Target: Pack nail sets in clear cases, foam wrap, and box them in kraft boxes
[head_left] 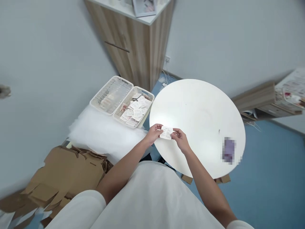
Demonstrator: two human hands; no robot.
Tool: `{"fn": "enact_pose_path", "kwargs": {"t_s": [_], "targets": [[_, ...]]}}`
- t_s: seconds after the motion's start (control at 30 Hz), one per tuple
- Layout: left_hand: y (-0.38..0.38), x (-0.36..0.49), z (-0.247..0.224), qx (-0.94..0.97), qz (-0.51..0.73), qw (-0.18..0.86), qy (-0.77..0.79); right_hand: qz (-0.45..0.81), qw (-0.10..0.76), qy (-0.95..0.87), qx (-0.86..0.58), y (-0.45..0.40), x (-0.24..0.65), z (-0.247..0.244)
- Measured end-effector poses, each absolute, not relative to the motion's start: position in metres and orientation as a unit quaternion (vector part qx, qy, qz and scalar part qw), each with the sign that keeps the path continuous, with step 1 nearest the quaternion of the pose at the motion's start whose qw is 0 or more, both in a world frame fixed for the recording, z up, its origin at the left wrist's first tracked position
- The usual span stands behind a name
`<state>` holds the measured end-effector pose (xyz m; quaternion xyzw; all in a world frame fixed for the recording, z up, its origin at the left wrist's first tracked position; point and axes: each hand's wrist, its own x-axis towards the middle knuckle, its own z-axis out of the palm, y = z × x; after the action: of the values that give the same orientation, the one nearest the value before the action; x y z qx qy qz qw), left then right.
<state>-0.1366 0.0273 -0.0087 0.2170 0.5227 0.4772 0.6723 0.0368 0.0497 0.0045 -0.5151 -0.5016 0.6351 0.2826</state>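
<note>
A small white card (166, 133) with printed text is held flat over the near left edge of the round white table (195, 108). My left hand (154, 133) pinches its left side, thumb on top. On its right side, my right hand (179, 137) grips it the same way. To the left of the table, a white basket (116, 115) holds many similar cards (138, 109) in a loose pile.
Another white basket (96, 101) with clear plastic packets stands left of the card basket. White foam wrap (102, 130) and flattened brown cardboard (73, 168) lie at the left. A blurred purple item (229, 149) rests on the table's right. A wooden cabinet (135, 47) stands behind.
</note>
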Motion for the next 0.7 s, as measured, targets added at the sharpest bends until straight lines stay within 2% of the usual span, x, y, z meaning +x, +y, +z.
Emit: {"fn": "enact_pose_path", "kwargs": {"t_s": [0.1, 0.23, 0.3, 0.47, 0.6, 0.7], "targets": [[0.015, -0.088, -0.007, 0.278, 0.438, 0.660, 0.544, 0.630, 0.310, -0.462, -0.542, 0.023, 0.084, 0.010], [-0.007, -0.034, -0.003, 0.408, 0.429, 0.502, 0.630, 0.560, 0.346, -0.445, -0.607, -0.006, 0.129, 0.011], [-0.018, -0.012, 0.001, 0.470, 0.416, 0.475, 0.617, 0.507, 0.350, -0.455, -0.642, -0.017, 0.144, 0.011], [-0.036, 0.029, 0.012, 0.460, 0.399, 0.578, 0.543, 0.430, 0.362, -0.524, -0.640, -0.034, 0.162, 0.020], [-0.034, 0.036, 0.017, 0.396, 0.416, 0.660, 0.484, 0.434, 0.389, -0.573, -0.576, -0.040, 0.163, 0.028], [-0.029, 0.028, 0.017, 0.362, 0.413, 0.671, 0.499, 0.449, 0.400, -0.582, -0.548, -0.043, 0.163, 0.029]]}}
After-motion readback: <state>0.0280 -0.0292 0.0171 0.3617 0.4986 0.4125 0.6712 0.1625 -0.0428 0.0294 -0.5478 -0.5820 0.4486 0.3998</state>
